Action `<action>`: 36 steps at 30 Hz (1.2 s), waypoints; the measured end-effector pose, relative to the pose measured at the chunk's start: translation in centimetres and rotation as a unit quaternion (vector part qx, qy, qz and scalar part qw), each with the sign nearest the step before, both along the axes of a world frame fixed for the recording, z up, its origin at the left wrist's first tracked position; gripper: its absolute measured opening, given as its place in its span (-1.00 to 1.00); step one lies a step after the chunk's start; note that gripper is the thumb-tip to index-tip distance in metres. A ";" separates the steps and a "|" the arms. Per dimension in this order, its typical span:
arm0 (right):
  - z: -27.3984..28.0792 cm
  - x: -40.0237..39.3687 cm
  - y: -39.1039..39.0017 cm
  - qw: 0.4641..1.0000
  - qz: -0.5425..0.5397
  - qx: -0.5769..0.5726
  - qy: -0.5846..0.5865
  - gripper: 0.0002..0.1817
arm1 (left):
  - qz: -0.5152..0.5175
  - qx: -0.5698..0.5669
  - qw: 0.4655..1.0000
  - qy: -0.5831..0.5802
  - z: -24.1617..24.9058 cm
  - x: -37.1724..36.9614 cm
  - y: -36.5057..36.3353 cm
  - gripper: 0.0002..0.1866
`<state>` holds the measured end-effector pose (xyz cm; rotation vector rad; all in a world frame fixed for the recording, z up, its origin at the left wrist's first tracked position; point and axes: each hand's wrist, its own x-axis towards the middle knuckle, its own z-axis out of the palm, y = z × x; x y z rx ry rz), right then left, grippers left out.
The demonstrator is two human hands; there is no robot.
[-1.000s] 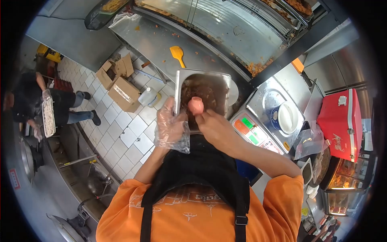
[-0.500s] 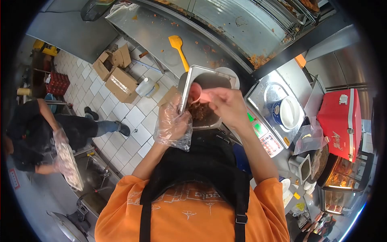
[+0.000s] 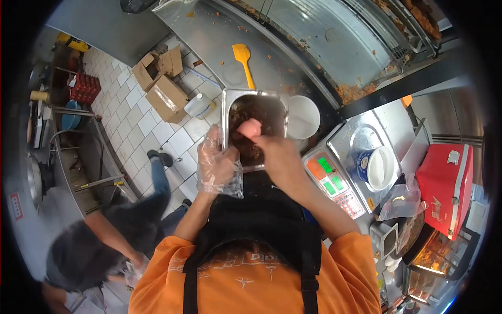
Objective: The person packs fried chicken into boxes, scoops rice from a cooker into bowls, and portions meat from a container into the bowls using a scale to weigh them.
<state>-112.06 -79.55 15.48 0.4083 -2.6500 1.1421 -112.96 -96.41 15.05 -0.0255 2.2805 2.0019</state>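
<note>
My left hand (image 3: 218,163), in a clear plastic glove, grips the left rim of a deep metal container (image 3: 226,107). Dark, chunky food (image 3: 251,107) lies inside it. My right hand (image 3: 280,159), ungloved, holds a pink scoop (image 3: 250,129) over the food, within the container. A white round tub (image 3: 303,117) stands just right of the container. Behind it, a yellow spatula (image 3: 243,63) lies on the metal counter (image 3: 204,39).
A scale (image 3: 334,180) carries a blue and white tub (image 3: 377,167) at the right. Beyond it are a plastic bag (image 3: 400,201) and a red box (image 3: 444,183). Another person (image 3: 104,240) is at lower left. Cardboard boxes (image 3: 166,98) and a jug (image 3: 199,106) are on the floor.
The metal container has swung more level and left, uncovering the white tub. My right hand and the scoop moved left and lower. The other person moved toward the bottom of the view.
</note>
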 end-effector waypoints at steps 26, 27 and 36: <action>-3.3 -11.0 -5.3 0.801 -0.334 -0.397 -0.298 -0.76 | -0.172 0.173 0.961 -0.129 -11.7 -20.9 -6.7 -0.57; -3.6 -11.5 -5.8 0.815 -0.326 -0.392 -0.276 -0.75 | -0.212 0.137 0.957 -0.142 -12.6 -22.0 -7.9 -0.57; -2.3 -11.0 -6.4 0.860 -0.372 -0.218 -0.273 -0.78 | -0.178 -0.041 0.975 -0.130 -11.6 -21.6 -6.8 -0.64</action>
